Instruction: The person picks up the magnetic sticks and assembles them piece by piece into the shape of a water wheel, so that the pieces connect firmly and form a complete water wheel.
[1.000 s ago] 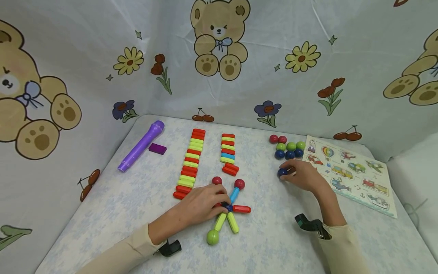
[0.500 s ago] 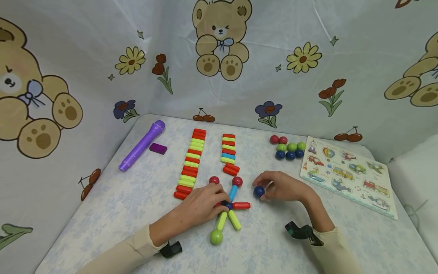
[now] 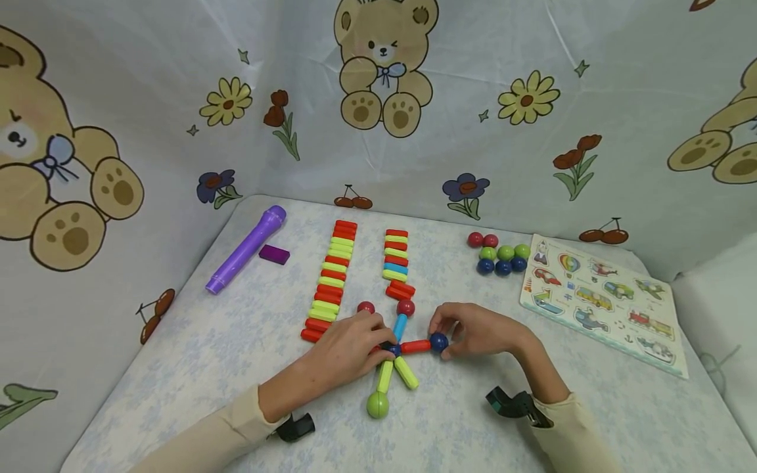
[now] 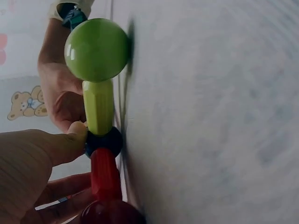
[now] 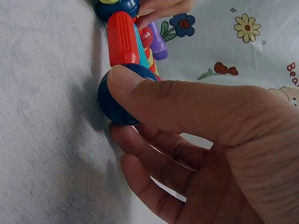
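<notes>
Pale, kinda clothlike surface (image 3: 452, 424) with a spoked, plastic-looking star (image 3: 385, 376) on it. Left grip (image 3: 351, 345) and right grip (image 3: 483, 330) flank a ribbed red rod (image 3: 416, 346), left pinching the round navy hub (image 4: 108, 141), right pinching a glossy blue ball (image 3: 439, 342) against the rod's tip.

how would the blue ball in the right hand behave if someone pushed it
The blue ball is round, so it would probably roll if loose. Its shiny surface may feel a bit slippery. It meets the red rod, so a push might move that too.
</notes>
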